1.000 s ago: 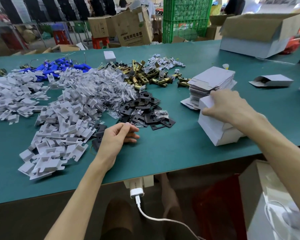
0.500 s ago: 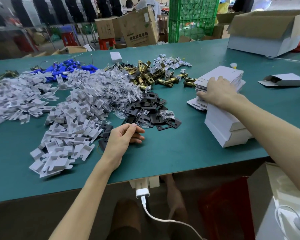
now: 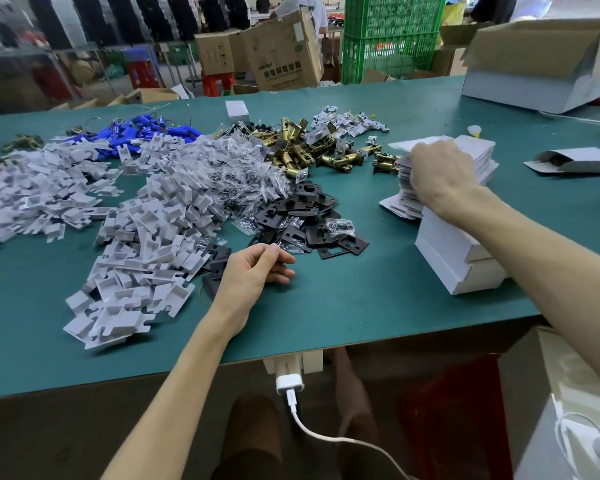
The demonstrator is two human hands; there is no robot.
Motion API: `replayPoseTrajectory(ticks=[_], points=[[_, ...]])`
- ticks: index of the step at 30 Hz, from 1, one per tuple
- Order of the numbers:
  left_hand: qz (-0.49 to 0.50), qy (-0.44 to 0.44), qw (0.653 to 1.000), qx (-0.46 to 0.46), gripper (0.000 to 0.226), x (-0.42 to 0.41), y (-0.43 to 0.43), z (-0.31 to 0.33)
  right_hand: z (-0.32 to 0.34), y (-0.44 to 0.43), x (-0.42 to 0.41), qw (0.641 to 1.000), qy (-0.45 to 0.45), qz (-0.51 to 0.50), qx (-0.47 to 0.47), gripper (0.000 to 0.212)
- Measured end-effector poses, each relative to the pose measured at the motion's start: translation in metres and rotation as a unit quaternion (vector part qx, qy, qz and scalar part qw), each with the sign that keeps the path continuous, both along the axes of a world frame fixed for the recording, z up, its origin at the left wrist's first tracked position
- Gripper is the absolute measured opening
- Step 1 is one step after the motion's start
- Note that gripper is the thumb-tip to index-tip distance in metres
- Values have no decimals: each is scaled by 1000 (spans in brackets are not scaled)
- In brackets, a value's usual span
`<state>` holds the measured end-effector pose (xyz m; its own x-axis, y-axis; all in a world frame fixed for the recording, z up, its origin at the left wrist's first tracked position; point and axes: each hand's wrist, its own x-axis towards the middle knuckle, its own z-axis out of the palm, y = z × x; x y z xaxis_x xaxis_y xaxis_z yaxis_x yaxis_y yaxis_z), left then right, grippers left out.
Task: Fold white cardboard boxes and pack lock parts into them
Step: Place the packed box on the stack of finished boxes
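Note:
My right hand point(image 3: 442, 178) lies on the stack of flat white box blanks point(image 3: 475, 150), fingers curled over the near edge of the top sheets. Below it stand folded white boxes point(image 3: 451, 258) near the table's front edge. My left hand point(image 3: 253, 271) rests on the green table point(image 3: 343, 306) beside the black strike plates point(image 3: 309, 223), fingers loosely curled, holding nothing that shows. Brass latches point(image 3: 312, 150), small clear screw bags point(image 3: 236, 168) and white cardboard inserts point(image 3: 146, 244) lie in heaps to the left and behind.
Blue parts point(image 3: 139, 131) lie at the back left. A half-folded white box point(image 3: 572, 161) sits at the right, a big open carton point(image 3: 541, 64) behind it. A small white box point(image 3: 237, 110) stands at the back. A charger and cable point(image 3: 290, 384) hang under the table edge.
My right hand has moved from the folded boxes up and back onto the stack of flat blanks. The left hand has stayed by the black plates.

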<state>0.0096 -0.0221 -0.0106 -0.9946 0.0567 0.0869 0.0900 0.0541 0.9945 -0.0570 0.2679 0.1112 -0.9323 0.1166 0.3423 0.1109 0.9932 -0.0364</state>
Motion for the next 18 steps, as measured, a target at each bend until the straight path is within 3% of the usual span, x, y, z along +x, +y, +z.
replayPoseTrajectory(ticks=[5, 8, 11, 14, 18], points=[[-18, 14, 999, 32, 40, 4, 0, 4, 3, -33, 24, 976, 155, 151, -10, 24], [-40, 2, 997, 61, 56, 6, 0, 9, -17, -63, 44, 948, 134, 285, -44, 23], [-43, -31, 993, 102, 74, 5, -1, 13, -49, -89, 63, 920, 81, 376, -78, 40], [-15, -55, 985, 164, 74, 5, -2, 15, -82, -107, 75, 897, 47, 425, -116, 52], [0, -68, 975, 212, 75, 4, -5, 16, -102, -118, 83, 864, 70, 442, -231, 40]])
